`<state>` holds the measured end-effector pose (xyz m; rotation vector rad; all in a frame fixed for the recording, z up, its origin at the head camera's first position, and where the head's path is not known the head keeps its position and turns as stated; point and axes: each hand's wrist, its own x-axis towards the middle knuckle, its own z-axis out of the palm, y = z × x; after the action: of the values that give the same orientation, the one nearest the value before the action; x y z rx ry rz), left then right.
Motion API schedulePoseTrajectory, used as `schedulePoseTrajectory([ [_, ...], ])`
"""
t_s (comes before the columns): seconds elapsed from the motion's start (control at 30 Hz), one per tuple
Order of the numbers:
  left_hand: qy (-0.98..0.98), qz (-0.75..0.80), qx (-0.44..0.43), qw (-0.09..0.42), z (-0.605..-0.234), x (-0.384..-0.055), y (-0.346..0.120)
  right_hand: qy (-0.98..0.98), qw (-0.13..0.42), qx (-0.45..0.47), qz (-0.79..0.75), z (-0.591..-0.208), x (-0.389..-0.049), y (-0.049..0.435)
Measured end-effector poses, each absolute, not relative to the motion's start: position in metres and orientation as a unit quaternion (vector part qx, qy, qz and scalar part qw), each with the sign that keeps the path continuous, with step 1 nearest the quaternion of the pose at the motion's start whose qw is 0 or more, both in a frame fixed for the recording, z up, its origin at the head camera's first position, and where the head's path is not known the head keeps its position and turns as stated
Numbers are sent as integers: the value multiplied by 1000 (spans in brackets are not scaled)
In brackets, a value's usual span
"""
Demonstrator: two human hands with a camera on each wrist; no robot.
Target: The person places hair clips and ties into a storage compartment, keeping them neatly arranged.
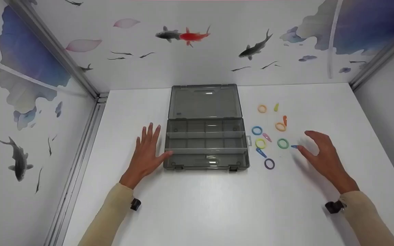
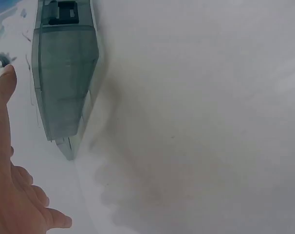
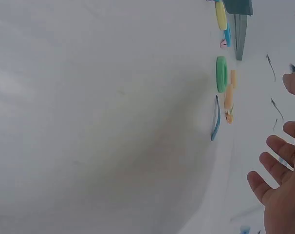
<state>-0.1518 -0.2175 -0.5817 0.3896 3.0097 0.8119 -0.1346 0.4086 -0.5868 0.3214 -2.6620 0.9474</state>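
A grey see-through compartment box (image 1: 205, 143) lies with its lid (image 1: 205, 102) folded back. My left hand (image 1: 145, 153) is beside its left edge, fingers straight and spread, thumb overlapping the rim in the head view. To the right of the box, my right hand (image 1: 325, 160) hovers with fingers loosely bent, holding nothing. Its thumb tip is right at a small blue hair clip (image 1: 294, 146), also seen in the right wrist view (image 3: 216, 119). Just left of that clip is a green hair tie (image 1: 283, 143). A purple hair tie (image 1: 269, 164) and another blue clip (image 1: 261, 152) lie nearer the front.
More hair ties and clips are scattered right of the box: a blue tie (image 1: 257, 130), a yellow tie (image 1: 260, 143), a pink clip (image 1: 267, 137), an orange clip (image 1: 285, 120) and a yellow clip (image 1: 276, 107). Walls printed with fish enclose the white table (image 1: 197, 205).
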Motion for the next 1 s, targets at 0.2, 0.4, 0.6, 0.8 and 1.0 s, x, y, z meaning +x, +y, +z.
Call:
schedulePoseTrajectory([
  [0.2,938,324,121,7,-595,-136,-215,-917,130,84,368,-602,-128,411],
  [0.4,919,379,102,30,-605,-124,-212,-921,74,41,381,-608,-126,414],
  [0.6,901,422,87,40,-611,-116,-206,-923,27,10,383,-608,-128,415],
  [0.8,887,453,74,55,-615,-113,-202,-916,24,-14,400,-610,-131,414],
  [1.0,880,468,59,61,-617,-114,-199,-913,30,-16,407,-614,-133,410],
])
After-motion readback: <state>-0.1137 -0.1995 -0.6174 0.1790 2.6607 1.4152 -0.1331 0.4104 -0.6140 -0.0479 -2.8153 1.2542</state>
